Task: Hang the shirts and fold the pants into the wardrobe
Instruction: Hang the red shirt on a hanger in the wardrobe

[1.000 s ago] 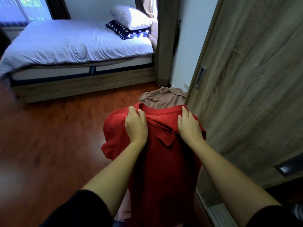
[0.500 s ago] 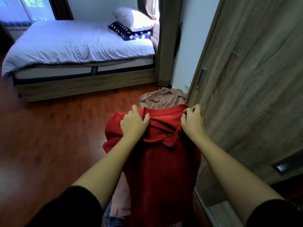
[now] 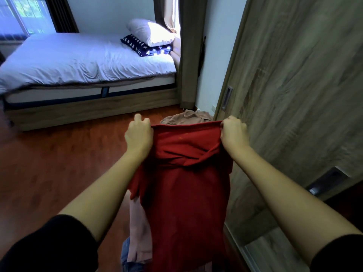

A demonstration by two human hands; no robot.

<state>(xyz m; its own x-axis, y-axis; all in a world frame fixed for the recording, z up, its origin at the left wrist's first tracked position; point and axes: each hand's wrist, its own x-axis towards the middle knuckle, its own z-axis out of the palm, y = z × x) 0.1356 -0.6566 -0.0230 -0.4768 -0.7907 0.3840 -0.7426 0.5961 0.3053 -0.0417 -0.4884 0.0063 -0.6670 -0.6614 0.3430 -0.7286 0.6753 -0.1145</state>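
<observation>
Wood-grain wardrobe door (image 3: 294, 95) is filling the view right of the red shirt (image 3: 186, 183) and standing close beside it. Reddish wood floor (image 3: 49, 163) is spreading out left of the red shirt and beneath it. Bed (image 3: 78, 61) with a pale cover is sitting well beyond the red shirt, up and to the left.

The red shirt is hanging in the air in front of the person, held up by its top edge, with the body draping straight down and the collar area bunching and twisting just below the top edge. It is not in the wardrobe.

Tan garment (image 3: 186, 116) is lying on the floor just behind the red shirt's top edge. Pink garment (image 3: 137, 232) is showing at the red shirt's lower left, partly covered by it. Blue fabric (image 3: 127, 260) is peeking out below the pink one.

Left hand (image 3: 138, 136) is gripping the red shirt's top left corner, fingers (image 3: 139, 119) curling tight around the cloth. Right hand (image 3: 233, 134) is gripping the top right corner, fingers (image 3: 231, 122) curling over the edge, fist closed on fabric. Both are pulling the edge taut between them.
</observation>
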